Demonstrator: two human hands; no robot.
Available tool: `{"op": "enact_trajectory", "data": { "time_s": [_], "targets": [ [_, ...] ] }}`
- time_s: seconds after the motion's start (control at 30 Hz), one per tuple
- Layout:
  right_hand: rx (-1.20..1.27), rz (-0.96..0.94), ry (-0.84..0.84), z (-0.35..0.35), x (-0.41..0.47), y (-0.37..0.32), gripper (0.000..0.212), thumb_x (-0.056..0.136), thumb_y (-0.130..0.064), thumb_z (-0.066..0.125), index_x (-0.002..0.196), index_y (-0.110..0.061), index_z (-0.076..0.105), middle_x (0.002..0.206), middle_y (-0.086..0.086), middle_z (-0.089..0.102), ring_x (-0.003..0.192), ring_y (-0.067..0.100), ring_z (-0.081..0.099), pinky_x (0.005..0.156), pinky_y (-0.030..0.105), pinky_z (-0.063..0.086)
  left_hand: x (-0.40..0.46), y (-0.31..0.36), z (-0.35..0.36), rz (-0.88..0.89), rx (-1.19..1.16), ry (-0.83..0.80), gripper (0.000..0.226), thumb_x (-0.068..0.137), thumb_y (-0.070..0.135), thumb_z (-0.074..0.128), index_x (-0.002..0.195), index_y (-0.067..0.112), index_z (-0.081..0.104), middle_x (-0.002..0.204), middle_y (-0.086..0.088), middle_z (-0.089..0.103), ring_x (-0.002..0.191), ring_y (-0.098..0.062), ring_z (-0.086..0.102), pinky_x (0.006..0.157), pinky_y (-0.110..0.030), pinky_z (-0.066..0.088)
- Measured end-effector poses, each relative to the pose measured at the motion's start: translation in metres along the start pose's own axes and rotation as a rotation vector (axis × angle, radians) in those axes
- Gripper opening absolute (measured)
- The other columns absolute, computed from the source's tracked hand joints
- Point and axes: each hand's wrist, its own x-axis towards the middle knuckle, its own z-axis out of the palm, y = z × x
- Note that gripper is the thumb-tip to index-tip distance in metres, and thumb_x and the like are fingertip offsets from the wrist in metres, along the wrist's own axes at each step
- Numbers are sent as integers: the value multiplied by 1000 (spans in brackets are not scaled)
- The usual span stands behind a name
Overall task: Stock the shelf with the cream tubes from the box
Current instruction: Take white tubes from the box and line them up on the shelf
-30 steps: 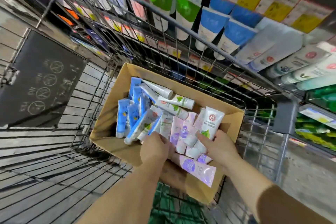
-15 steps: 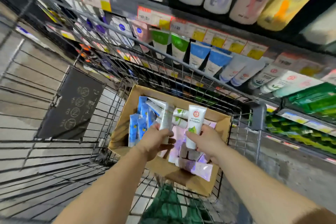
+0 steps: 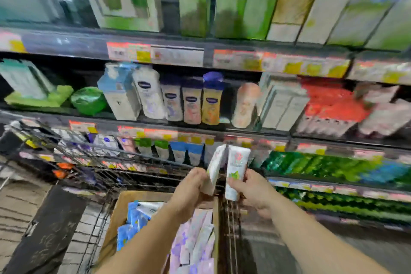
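My left hand (image 3: pixel 193 187) grips a white cream tube (image 3: pixel 215 167), seen nearly edge-on and raised above the cart. Beside it, my right hand (image 3: pixel 251 189) holds a second white tube (image 3: pixel 236 169) with a red logo and green leaf print, cap down. Both tubes are held up in front of the shelf row of tubes (image 3: pixel 178 151), apart from it. Below my forearms sits the cardboard box (image 3: pixel 124 209) holding several blue, white and purple tubes (image 3: pixel 133 222). The picture is blurred.
The box rests in a wire shopping cart (image 3: pixel 106 167) with a black flap (image 3: pixel 49 229) at the left. Shelves ahead carry lotion bottles (image 3: pixel 191 100), boxed goods (image 3: pixel 282 107) and green packs (image 3: pixel 311 164), with price tags along the shelf edges (image 3: pixel 178 55).
Both hands have lifted their tubes out of the box and up toward the shelf. My view has tilted upward, so more shelf rows show and less of the cart.
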Motion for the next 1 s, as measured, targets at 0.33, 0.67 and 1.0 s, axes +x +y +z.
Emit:
{"op": "enact_trajectory", "data": {
  "time_s": [0.33,0.67,1.0],
  "targets": [
    [112,-199,185,-259,-111,19,20,88,-24,69,104,-22,58,110,4,69,103,25,66,86,42,56,-33,11,263,209,143,-296,16,90,5,61,105,11,65,92,-2,75,83,-18,69,81,-38,54],
    [212,-341,453,-484,-226,57,25,89,-21,68,111,-20,57,114,2,68,103,24,65,87,46,56,-53,19,517,317,308,-540,29,86,3,66,114,5,60,105,-15,70,91,-27,67,79,-37,56],
    [189,-417,634,-628,-250,57,28,87,-26,71,112,-21,60,107,1,70,93,19,68,70,31,56,-23,40,671,470,407,-665,14,89,-2,61,100,6,64,83,-9,76,69,-17,72,59,-25,56]
  ]
}}
